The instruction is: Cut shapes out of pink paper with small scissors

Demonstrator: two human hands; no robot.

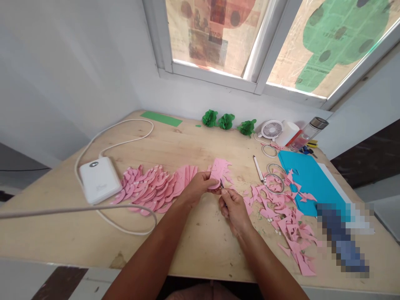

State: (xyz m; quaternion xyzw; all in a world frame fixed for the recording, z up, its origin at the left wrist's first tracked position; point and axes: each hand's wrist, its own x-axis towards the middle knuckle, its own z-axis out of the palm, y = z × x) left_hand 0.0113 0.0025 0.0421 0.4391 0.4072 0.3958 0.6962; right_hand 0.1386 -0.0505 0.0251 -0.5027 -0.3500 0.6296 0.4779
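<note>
My left hand (pixel 203 183) pinches a piece of pink paper (pixel 220 167) with a ragged, cut right edge. My right hand (pixel 233 206) is closed around scissors (pixel 221 184); only a bit of the dark blades shows, touching the paper's lower edge, and the handles are hidden in my fingers. Left of my hands lies a long overlapping row of cut pink paper shapes (pixel 153 185). To the right, pink paper scraps (pixel 284 212) are strewn in a loose heap, some reaching onto a blue folder (pixel 308 173).
A white power bank (pixel 100 180) with a looping cable (pixel 126 121) sits at left. Along the back are a green paper strip (pixel 161 118), three green paper ornaments (pixel 226 121), a small fan (pixel 271 129) and a bottle (pixel 308 133). A pen (pixel 258 168) lies by wire rings (pixel 274 183).
</note>
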